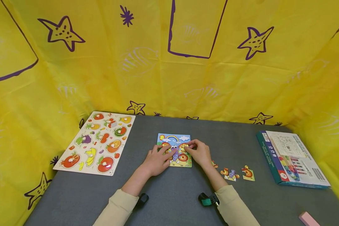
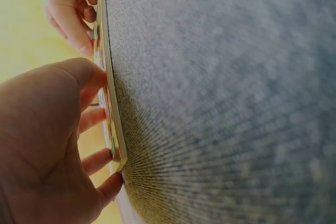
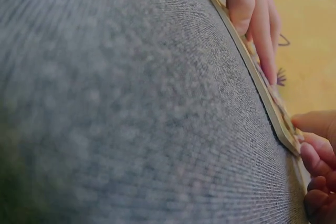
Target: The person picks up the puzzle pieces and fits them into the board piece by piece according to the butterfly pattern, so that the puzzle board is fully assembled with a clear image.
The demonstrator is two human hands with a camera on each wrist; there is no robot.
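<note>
My left hand [image 1: 157, 160] lies with fingers spread and mostly straight over the left and middle of the butterfly puzzle [image 1: 175, 164], near the centre of the frame. Fingertips touch the picture, and in the left wrist view another finger comes down at the edge of the board; this hand has hold of nothing. My right hand [image 1: 199, 153] is at the puzzle's right side, thumb and forefinger brought together on a wing piece [image 1: 183, 147] by that edge, which I pinch; the other fingers are bent in. The puzzle lies flat on the grey table [image 1: 172, 191], with sun, rainbow and clouds along its top.

Just right of my right forearm, three loose pieces rest on the table: one partly hidden by the arm [image 1: 214, 164], one with purple and orange [image 1: 230, 174], and one with an orange swirl [image 1: 248, 173]. On the left of the frame lies a pale fruit board [image 1: 93, 145] with fruit shapes on it. A teal-edged box [image 1: 296, 160] lies at the right, and a pink block [image 1: 309, 218] sits at the lower right edge. Dark straps [image 1: 210, 199] circle my wrists, near my beige sleeves [image 1: 235, 205]. Yellow cloth [image 1: 228, 88] with starfish and fish stands behind.
</note>
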